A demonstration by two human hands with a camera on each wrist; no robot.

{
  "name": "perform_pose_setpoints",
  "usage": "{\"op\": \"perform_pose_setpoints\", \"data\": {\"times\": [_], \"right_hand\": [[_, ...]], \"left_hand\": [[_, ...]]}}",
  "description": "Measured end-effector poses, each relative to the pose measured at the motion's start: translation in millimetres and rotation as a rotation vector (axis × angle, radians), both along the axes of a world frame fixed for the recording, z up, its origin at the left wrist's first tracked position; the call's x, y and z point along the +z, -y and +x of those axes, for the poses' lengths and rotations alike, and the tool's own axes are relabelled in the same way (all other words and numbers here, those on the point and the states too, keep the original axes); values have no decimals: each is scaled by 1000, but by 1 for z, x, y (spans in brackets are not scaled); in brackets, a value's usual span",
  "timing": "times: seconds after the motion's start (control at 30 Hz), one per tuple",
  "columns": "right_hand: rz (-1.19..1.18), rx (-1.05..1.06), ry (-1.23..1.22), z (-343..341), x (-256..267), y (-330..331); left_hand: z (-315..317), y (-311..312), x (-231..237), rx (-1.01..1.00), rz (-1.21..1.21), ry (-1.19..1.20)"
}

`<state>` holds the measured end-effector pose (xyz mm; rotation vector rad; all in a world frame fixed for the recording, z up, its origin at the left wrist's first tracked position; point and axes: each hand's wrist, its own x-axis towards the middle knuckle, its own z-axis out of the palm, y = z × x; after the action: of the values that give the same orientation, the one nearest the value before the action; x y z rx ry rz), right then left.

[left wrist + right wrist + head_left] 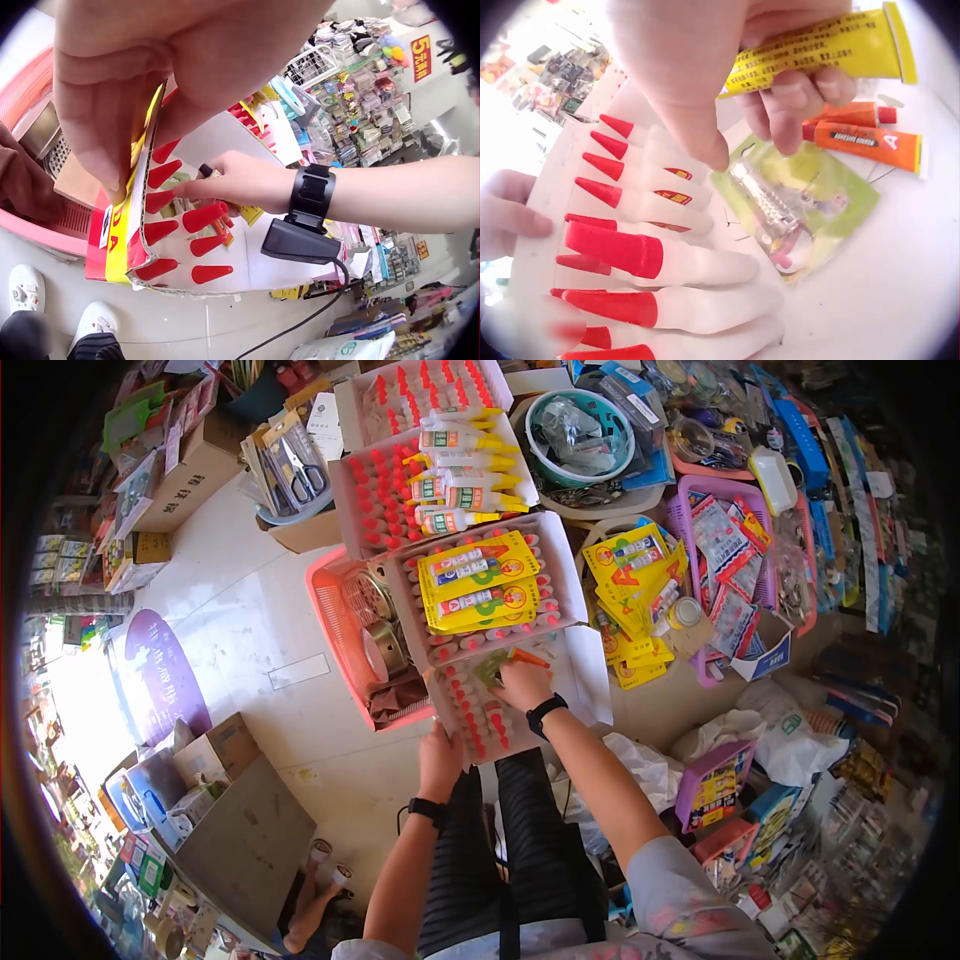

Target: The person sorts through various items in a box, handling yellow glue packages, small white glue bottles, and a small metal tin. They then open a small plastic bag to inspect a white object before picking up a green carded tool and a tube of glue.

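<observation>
My left hand (440,760) grips the near left wall of an open cardboard box (124,247), thumb and fingers on either side of it. Inside, my right hand (525,685) holds a yellow glue tube (817,56) with printed text, fingers curled round it. Under that hand lies a green-and-clear packet (817,225) with a silvery ribbed piece inside. Two orange adhesive tubes, one in front (866,142), lie beside the packet. White glue bottles (720,307) with red pointed caps line the box's left side.
Beyond are a box with yellow glue cards (480,580) and one with yellow-capped bottles (470,470). A pink basket (335,620) stands left, a purple basket (680,530) right. Another person's arm (310,910) shows at lower left. A cable (315,311) hangs from my right wrist.
</observation>
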<state>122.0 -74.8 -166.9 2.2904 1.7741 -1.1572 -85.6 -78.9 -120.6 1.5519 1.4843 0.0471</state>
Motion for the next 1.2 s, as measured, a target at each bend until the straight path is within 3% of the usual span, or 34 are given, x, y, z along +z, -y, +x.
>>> {"op": "perform_pose_setpoints", "data": {"times": [0.1,0.2,0.47,0.63,0.97,1.2], "right_hand": [[-3,69,100,-15,-12,-2],[10,2,158,-20,-30,5],[27,56,157,9,-28,30],[-44,-206,134,28,1,29],[122,-222,60,-16,-4,-14],[22,-402,-87,-12,-10,6]], "left_hand": [[-1,1,-3,-5,10,20],[-1,1,-1,-1,5,27],[-3,1,-3,13,7,66],[1,-4,7,-5,-8,39],[-1,0,2,4,16,54],[-4,0,0,-25,-19,36]]}}
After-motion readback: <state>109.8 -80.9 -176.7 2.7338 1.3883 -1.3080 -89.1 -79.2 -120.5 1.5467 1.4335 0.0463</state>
